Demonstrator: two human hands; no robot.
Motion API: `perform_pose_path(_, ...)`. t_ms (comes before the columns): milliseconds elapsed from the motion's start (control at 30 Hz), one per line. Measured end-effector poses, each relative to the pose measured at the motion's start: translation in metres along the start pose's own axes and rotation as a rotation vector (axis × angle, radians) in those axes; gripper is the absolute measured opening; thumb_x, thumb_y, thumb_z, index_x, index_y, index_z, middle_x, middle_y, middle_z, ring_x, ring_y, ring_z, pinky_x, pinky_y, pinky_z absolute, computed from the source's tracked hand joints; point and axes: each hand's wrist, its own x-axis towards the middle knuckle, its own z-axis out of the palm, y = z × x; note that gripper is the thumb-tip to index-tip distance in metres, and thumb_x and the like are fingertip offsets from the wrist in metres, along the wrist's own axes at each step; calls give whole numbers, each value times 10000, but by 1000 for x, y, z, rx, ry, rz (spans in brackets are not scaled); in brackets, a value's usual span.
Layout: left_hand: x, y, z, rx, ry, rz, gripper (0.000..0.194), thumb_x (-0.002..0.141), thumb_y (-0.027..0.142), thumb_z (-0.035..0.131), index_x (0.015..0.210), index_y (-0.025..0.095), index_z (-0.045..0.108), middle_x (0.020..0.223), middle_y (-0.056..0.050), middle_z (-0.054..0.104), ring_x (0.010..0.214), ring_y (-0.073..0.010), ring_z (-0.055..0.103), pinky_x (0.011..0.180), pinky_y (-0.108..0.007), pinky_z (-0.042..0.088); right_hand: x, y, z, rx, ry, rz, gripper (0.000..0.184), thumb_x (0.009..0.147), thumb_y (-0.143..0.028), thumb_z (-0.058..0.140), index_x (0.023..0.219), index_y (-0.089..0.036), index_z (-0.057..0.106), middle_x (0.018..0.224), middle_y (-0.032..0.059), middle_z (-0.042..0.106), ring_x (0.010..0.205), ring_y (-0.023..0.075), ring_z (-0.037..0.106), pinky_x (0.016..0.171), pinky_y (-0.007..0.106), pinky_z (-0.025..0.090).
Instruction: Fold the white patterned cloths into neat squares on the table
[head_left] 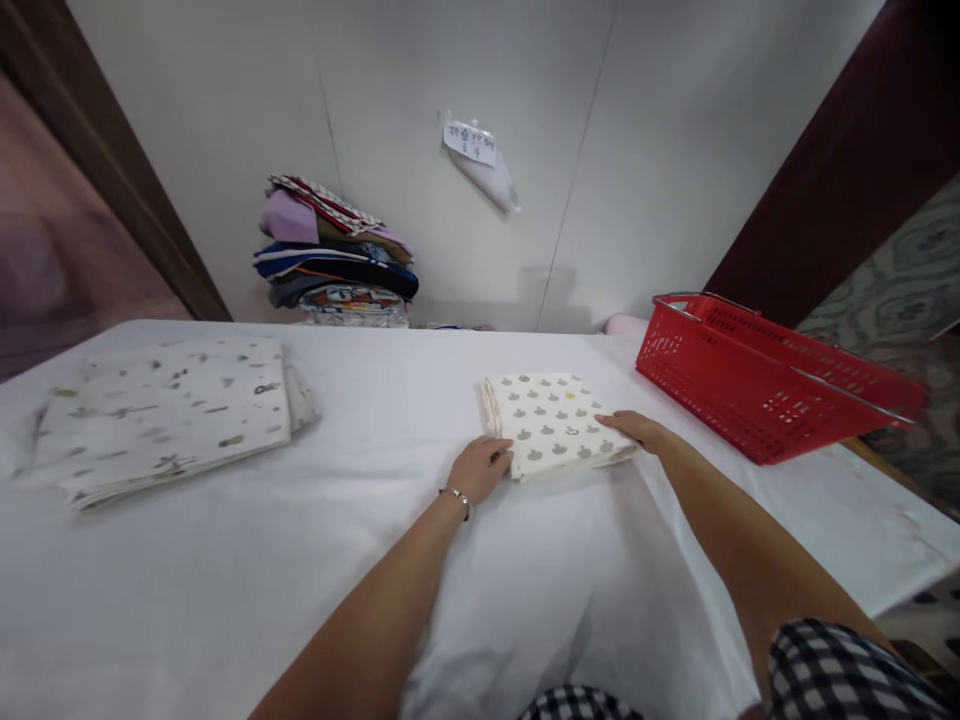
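A folded white cloth point(555, 425) with grey duck-like prints lies flat on the white-covered table in front of me. My left hand point(481, 470) grips its near left corner, with the fingers closed at the layered edge. At the right edge, my right hand point(636, 430) holds the same cloth, fingertips on top and the rest of the grip partly hidden. Farther left lies a larger folded white cloth point(180, 410) with scattered grey and olive prints, apart from both hands.
A red plastic basket point(750, 390) with metal handles stands on the right side of the table point(300, 580). A stack of folded fabrics point(337, 255) rises by the wall at the back left. A paper label point(471, 142) hangs on the wall.
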Motion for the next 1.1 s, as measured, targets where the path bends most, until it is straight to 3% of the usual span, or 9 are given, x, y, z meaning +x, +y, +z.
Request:
perform_pose_path(133,-2,1,0,4,-8,11,355,857,409,430,1116,258,621,925,-24,604,883,-160,549,789,-268,431,-14,8,2,62,7,-3,543,639,-520,685,1028,-143,650,1064,143,652,986,279,599,801,325,494)
perform_pose_path(333,-5,6,1,68,-25,44,404,856,508,397,1125,291,608,983,-16,616,960,-187,511,827,-295,418,-29,22,5,36,147,0,664,629,-518,682,1146,-111,592,1179,177,587,1082,313,551,866,367,475)
perform_pose_path(567,-7,4,2,83,-33,54,388,854,500,402,1089,289,629,960,-18,618,948,-184,516,822,-289,426,-50,51,7,32,109,21,620,615,-562,665,1107,-186,623,1115,151,629,1059,331,568,850,398,498)
perform_pose_path(800,-11,6,0,104,-30,60,409,842,515,414,1091,270,626,942,-29,616,950,-188,527,844,-292,425,-55,68,18,21,163,83,834,582,-669,623,1217,-133,540,1309,204,466,1154,346,494,962,454,417)
perform_pose_path(967,-16,7,-4,139,-13,48,447,799,523,480,1130,249,601,914,-33,607,902,-185,546,837,-290,434,-75,58,28,73,97,53,681,630,-625,607,1134,-166,609,1121,178,620,1010,318,602,838,394,502)
perform_pose_path(1100,-15,15,-12,157,-52,-41,413,786,463,514,1128,248,600,934,-29,607,869,-177,570,817,-275,443,-98,46,32,141,92,29,579,644,-546,639,1055,-138,656,976,157,682,938,317,629,769,363,519)
